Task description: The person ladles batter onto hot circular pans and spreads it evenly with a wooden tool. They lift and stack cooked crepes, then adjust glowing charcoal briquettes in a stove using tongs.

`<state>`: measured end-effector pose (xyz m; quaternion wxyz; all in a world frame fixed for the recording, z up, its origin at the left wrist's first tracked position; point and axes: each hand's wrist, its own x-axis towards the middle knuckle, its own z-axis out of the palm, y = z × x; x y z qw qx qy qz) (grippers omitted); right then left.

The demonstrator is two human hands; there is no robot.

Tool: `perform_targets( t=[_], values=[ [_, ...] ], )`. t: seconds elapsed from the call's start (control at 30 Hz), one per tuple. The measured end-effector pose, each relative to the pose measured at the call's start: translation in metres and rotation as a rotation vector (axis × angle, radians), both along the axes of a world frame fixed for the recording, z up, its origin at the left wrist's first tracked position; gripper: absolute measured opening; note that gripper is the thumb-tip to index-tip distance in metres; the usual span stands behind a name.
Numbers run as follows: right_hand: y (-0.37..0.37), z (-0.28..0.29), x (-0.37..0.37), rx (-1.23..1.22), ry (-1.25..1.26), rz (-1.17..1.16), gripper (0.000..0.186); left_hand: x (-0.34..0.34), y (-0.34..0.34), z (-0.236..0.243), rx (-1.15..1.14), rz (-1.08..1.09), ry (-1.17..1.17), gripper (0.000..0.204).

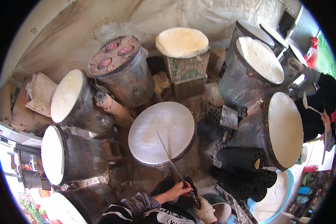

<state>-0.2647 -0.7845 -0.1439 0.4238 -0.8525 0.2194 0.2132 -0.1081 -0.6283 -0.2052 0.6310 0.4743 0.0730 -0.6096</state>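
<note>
A long thin metal rod [172, 161] slants up from my two hands, its tip over a pale round griddle plate [162, 130] in the middle. Whether the tip touches the plate I cannot tell. My bare left hand [178, 189] is closed around the rod's lower part. Below it and to the right, my right hand [206, 211], in a whitish work glove, grips the rod's near end. A bucket [221, 211] stands beside the gloved hand.
Drum stoves topped with pale round sheets [286, 130] ring me. One open stove [114, 54] shows glowing coals. Black honeycomb briquettes [239, 157] lie at right, near a blue-rimmed tub of white powder [274, 199]. A co-worker's hand [326, 121] holds a tool at far right.
</note>
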Motion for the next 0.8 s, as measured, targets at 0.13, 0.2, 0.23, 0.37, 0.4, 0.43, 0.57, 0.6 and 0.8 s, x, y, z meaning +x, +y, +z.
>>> perform_targets(
  t=[0.13, 0.2, 0.23, 0.37, 0.4, 0.43, 0.57, 0.6, 0.8],
  values=[
    [-0.001, -0.017, -0.007, -0.053, 0.187, 0.025, 0.053, -0.017, 0.004, -0.036, 0.025, 0.005, 0.146, 0.032],
    [-0.004, -0.018, -0.011, -0.053, 0.274, 0.010, 0.052, -0.029, -0.003, -0.055, 0.032, -0.002, 0.182, 0.029],
    [-0.009, -0.033, -0.017, -0.048, 0.278, 0.014, 0.053, -0.032, -0.010, -0.063, 0.053, 0.013, 0.193, 0.026],
    [-0.035, -0.065, -0.024, -0.117, 0.190, 0.065, 0.052, -0.055, -0.033, -0.122, 0.033, 0.084, 0.319, 0.023],
    [-0.041, -0.067, -0.023, -0.158, 0.235, 0.097, 0.051, -0.060, -0.041, -0.133, 0.072, 0.072, 0.341, 0.023],
    [-0.046, -0.073, -0.025, -0.200, 0.248, 0.117, 0.049, -0.065, -0.045, -0.143, 0.049, 0.071, 0.345, 0.023],
    [-0.065, -0.096, -0.027, -0.333, 0.238, 0.168, 0.036, -0.072, -0.069, -0.176, -0.040, 0.055, 0.339, 0.023],
    [-0.068, -0.098, -0.023, -0.349, 0.245, 0.162, 0.036, -0.071, -0.075, -0.185, -0.044, 0.044, 0.346, 0.024],
    [-0.077, -0.107, -0.005, -0.512, 0.218, 0.152, 0.032, -0.077, -0.098, -0.251, -0.161, 0.057, 0.393, 0.025]
  ],
)
